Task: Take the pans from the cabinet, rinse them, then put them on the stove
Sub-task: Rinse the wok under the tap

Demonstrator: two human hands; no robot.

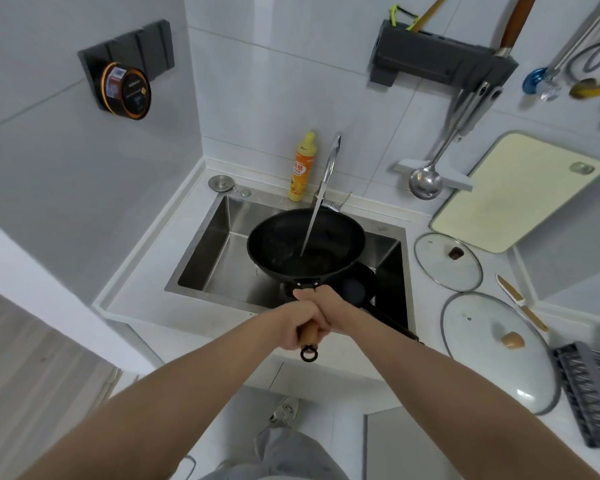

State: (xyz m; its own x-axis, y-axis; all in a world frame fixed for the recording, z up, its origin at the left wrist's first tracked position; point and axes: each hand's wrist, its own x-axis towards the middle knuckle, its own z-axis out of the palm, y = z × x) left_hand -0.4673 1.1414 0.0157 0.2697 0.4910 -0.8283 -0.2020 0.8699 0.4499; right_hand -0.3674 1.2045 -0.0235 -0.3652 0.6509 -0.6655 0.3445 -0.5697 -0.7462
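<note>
Left hand: the left hand (pixel 300 322) is wrapped around the wooden handle (pixel 311 332) of the wok (pixel 305 245), fingers curled tight on it.
Right hand: the right hand (pixel 321 306) grips the same handle just ahead of the left, nearer the bowl, fingers closed over it and overlapping the left hand.
Wok: black, held out beyond the fingertips above the sink (pixel 208 258), its bowl facing up.
Water: a thin stream (pixel 309 226) from the faucet (pixel 331 161) falls into the wok's bowl.
Second pan: a smaller dark pan (pixel 359 289) lies in the sink just to the right of the knuckles, partly under the wok, its long handle running back over the sink edge.
Handle end: a black hanging ring (pixel 308 353) sticks out below the left hand's fingers.
Lids: two glass lids (pixel 447 261) (pixel 499 351) lie on the counter well right of the hands.
Soap: a yellow bottle (pixel 301 168) stands behind the sink, beside the faucet.
</note>
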